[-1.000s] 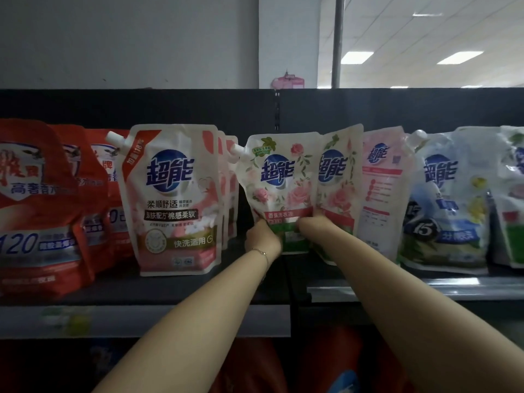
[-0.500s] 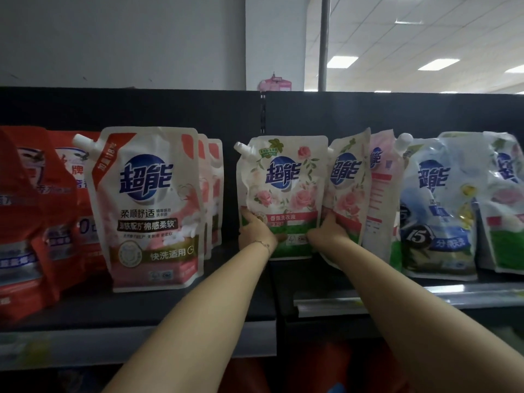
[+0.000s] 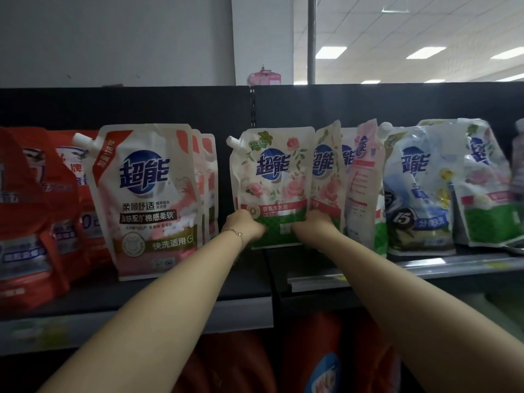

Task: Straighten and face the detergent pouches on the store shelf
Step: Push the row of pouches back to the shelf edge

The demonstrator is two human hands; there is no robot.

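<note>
The left hand (image 3: 245,226) and the right hand (image 3: 312,225) clasp the lower corners of the rose pouch (image 3: 273,177), one on each side. Their fingers curl onto its green bottom band, though the fingertips are hidden behind the backs of the hands. Holding it low and at both sides likely lets the person turn the soft bag square and keep it standing.

The pouch rises above the two hands, upright, with its label facing near and its spout at the upper left. It stands far back on the shelf (image 3: 243,279), by the seam between two sections.

Just right of it, a second rose pouch (image 3: 327,171) leans at an angle and touches it. The pink pouch (image 3: 153,199) stands apart to the left, and the blue pouch (image 3: 416,194) farther right.
</note>
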